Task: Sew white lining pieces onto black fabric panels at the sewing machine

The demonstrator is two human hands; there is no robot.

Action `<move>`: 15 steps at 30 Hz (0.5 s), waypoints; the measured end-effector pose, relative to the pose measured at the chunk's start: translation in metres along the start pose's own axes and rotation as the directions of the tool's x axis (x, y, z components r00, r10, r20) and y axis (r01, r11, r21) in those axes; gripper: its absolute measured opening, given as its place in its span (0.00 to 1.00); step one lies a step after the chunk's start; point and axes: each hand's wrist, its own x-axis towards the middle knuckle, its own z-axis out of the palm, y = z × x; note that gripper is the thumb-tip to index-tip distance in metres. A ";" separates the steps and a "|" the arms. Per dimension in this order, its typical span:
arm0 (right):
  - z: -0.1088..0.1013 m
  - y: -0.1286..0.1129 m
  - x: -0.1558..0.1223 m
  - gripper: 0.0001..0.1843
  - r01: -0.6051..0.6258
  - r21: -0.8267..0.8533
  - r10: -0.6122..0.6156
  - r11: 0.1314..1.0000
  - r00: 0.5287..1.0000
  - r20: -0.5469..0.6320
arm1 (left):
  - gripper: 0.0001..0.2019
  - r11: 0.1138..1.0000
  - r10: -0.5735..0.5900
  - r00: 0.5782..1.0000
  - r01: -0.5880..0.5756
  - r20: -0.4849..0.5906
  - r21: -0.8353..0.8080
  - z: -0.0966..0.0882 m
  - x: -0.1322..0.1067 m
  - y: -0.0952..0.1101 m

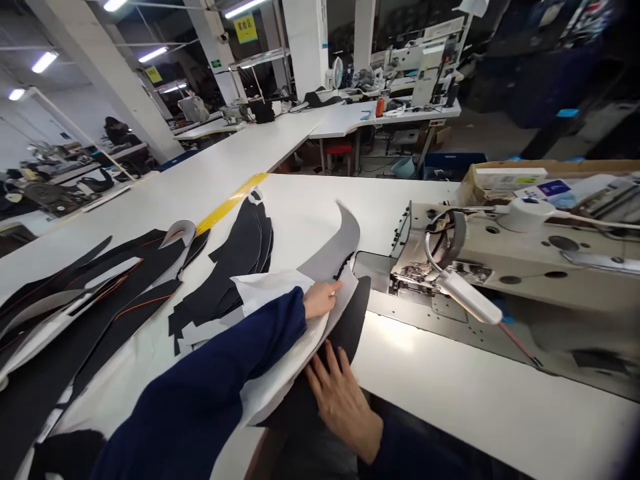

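Observation:
My left hand [320, 299], in a dark blue sleeve, has its fingers curled at the edge of a white-backed fabric piece [280, 393], with the index finger pointing toward the sewing machine. Beyond it, a grey curved fabric strip [333, 247] extends over the table, its tip slightly blurred. Underneath lies a black fabric panel [357, 310]. My right hand [345, 403] rests on this panel, fingers spread, its fingertips along the white piece's edge. To the right of both hands stands the sewing machine [520, 267]; its needle area is partly hidden by the machine head.
Stacked black fabric pieces [243, 243] lie left of my hands, and more black panels with orange stitching [125, 300] are farther left. Yellow tape [233, 201] crosses the white table [415, 360]. A cardboard box [467, 183] sits behind the machine. Another person [120, 132] sits far left.

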 end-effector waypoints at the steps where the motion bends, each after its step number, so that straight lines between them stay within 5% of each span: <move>1: 0.003 -0.006 -0.003 0.24 -0.006 -0.002 0.006 1.000 1.000 -0.009 | 0.24 0.999 0.022 1.000 -0.022 0.002 -0.027 0.002 -0.001 0.006; 8: 0.008 -0.002 -0.010 0.13 -0.047 0.083 0.051 0.995 0.998 -0.047 | 0.21 0.968 0.063 0.969 -0.002 -0.238 0.250 0.028 -0.015 0.048; 15: 0.017 -0.009 -0.017 0.13 -0.069 0.104 0.077 0.992 0.994 -0.078 | 0.22 0.968 -0.017 0.993 0.045 -0.114 0.248 0.035 -0.002 0.053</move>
